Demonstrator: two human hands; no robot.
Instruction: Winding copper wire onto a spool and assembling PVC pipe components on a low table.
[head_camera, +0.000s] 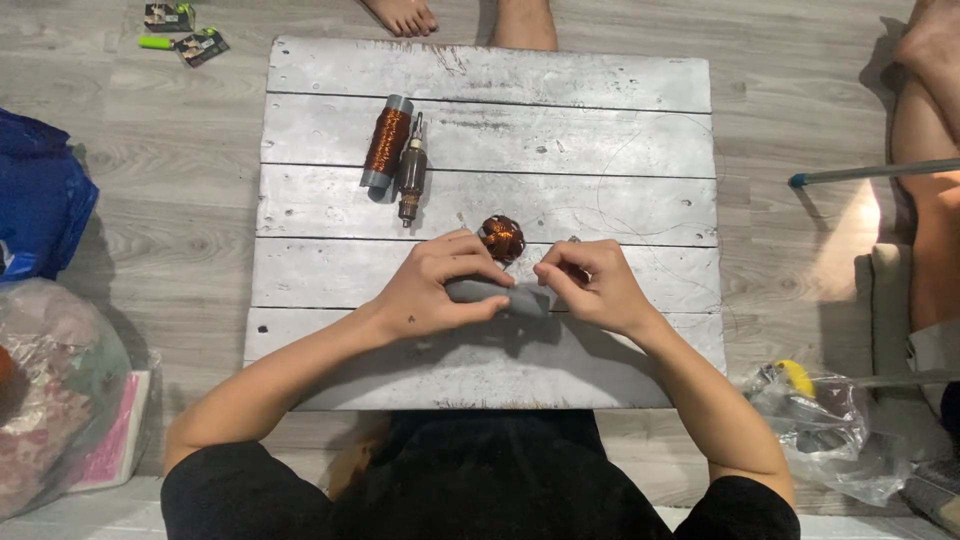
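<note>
Motor armature (502, 239): copper-wound, rounded; lies on the board just past centre, toward 12 o'clock from the hands, touching the fingertips of both
Grey piece (500, 295): flat, dull grey, possibly a sleeve or insulating sheet; the hands hide most of it, so its kind is uncertain; sits between the hands, at 6 o'clock of the armature
Left hand (435, 285): fingers curled and closed over the left end of the grey piece, thumb pressing it down
Right hand (590, 285): fingertips pinched on the right end of the grey piece, close against the armature
Step in hand: judged to be fitting or working the grey piece at the armature; both hands engaged, nothing set down
Next move calls for: a steady pinch from both sides and fine finger work near the thin windings
Copper wire spool (386, 141): grey ends; at 10 o'clock of the armature, well apart
Second armature with shaft (411, 170): dark; just beside the spool
Board (600, 130): pale painted planks, scratched
Room: grey wood-look floor (180, 220); blue bag (40, 195) at 9 o'clock; clear plastic bag (830, 420) at 4 o'clock; another person's bare foot (402, 14) at 12 o'clock
</note>
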